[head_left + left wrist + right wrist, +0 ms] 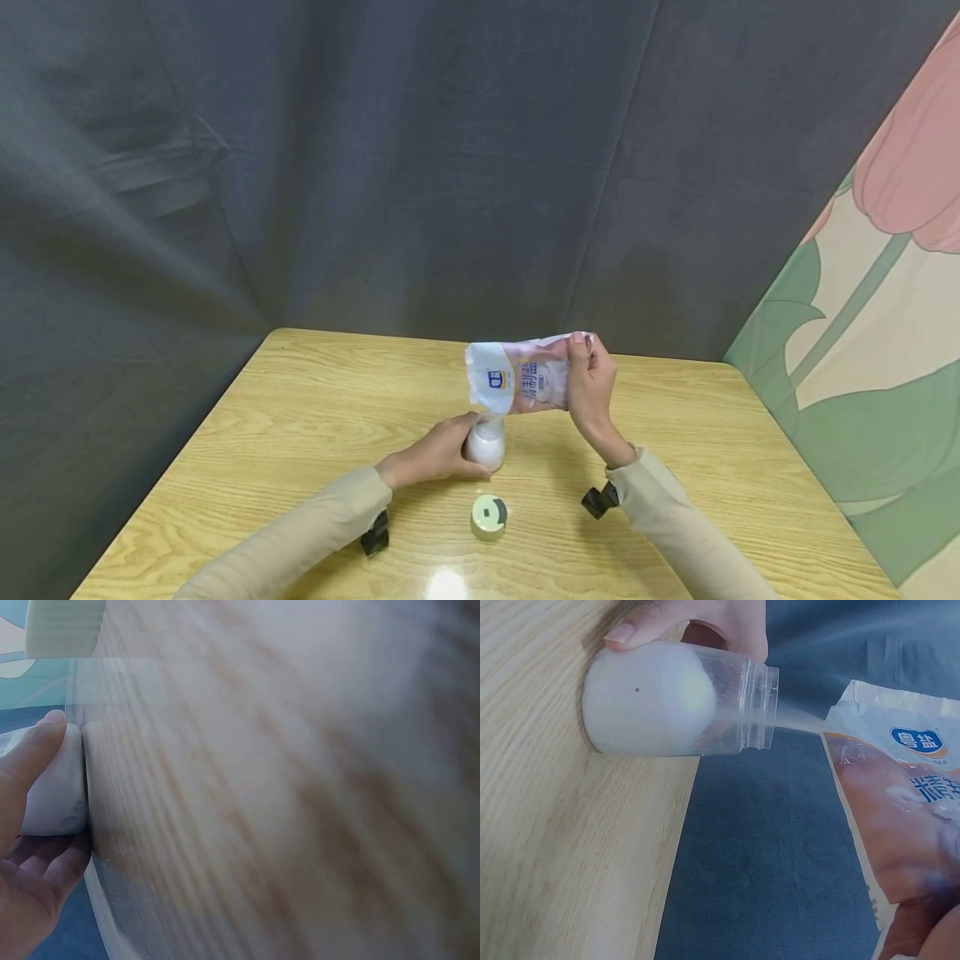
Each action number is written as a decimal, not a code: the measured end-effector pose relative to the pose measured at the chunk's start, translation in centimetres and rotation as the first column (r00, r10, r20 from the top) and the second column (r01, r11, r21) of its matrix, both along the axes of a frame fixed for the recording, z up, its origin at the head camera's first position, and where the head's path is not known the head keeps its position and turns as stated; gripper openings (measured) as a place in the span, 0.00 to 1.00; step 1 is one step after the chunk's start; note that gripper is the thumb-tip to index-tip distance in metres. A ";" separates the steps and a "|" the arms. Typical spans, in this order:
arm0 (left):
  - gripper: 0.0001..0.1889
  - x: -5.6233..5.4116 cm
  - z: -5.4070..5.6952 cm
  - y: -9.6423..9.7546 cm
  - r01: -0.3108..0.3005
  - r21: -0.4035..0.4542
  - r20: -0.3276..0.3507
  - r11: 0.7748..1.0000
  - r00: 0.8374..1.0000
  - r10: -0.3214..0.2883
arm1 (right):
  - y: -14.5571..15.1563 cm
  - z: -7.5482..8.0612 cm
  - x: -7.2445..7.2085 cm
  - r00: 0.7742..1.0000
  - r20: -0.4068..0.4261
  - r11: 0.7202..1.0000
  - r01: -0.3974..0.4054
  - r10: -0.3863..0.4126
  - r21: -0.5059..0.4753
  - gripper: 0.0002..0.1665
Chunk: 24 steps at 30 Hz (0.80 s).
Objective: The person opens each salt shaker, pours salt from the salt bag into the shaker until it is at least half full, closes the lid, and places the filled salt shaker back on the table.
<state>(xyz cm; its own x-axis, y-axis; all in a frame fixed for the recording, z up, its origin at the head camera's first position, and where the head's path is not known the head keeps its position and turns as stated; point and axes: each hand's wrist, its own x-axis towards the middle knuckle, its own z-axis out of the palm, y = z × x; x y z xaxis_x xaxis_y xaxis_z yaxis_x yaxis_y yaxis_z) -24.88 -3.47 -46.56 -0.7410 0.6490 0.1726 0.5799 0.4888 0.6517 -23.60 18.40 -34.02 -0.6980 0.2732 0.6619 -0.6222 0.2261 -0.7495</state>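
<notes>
A clear jar (487, 447) stands upright on the table, partly filled with white salt (641, 701). My left hand (435, 452) holds it from the left, thumb on the near side and fingers behind. Above it, my right hand (592, 385) grips one end of a printed salt bag (525, 379), which lies nearly sideways in the air. From the bag's lower corner a thin white stream (799, 722) runs into the jar's mouth. Bag and jar rim are slightly apart in the right wrist view. The left wrist view shows the jar (56, 787) between thumb and fingers.
A round pale green lid (489, 514) lies on the wooden table (315, 400), just in front of the jar. Behind the table hangs a dark curtain (450, 167). A flower-patterned panel (885, 400) borders the right side.
</notes>
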 end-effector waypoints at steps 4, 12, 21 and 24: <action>0.44 0.0 0.0 0.1 0.000 0.002 0.002 1.000 1.000 0.000 | 0.0 0.1 0.0 1.000 -0.006 1.000 0.003 -0.003 0.006 0.17; 0.46 0.0 0.1 0.2 0.000 -0.002 -0.008 1.000 1.000 0.000 | 0.1 0.2 -0.1 1.000 -0.015 1.000 0.007 -0.007 0.014 0.17; 0.46 -0.1 0.0 0.2 0.002 0.003 -0.005 1.000 1.000 -0.002 | 0.1 0.2 -0.1 1.000 -0.006 1.000 -0.007 0.007 0.002 0.17; 0.45 -0.1 0.0 0.2 0.000 -0.003 -0.011 1.000 1.000 0.000 | 0.1 0.1 0.0 1.000 -0.010 1.000 -0.002 0.002 0.003 0.17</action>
<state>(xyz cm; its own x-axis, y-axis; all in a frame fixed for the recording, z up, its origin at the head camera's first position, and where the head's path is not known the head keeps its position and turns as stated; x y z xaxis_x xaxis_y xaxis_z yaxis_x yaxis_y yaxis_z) -24.96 -3.27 -46.53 -0.7393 0.6492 0.1787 0.5868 0.4911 0.6438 -23.65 18.49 -33.88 -0.6918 0.2694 0.6700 -0.6304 0.2273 -0.7423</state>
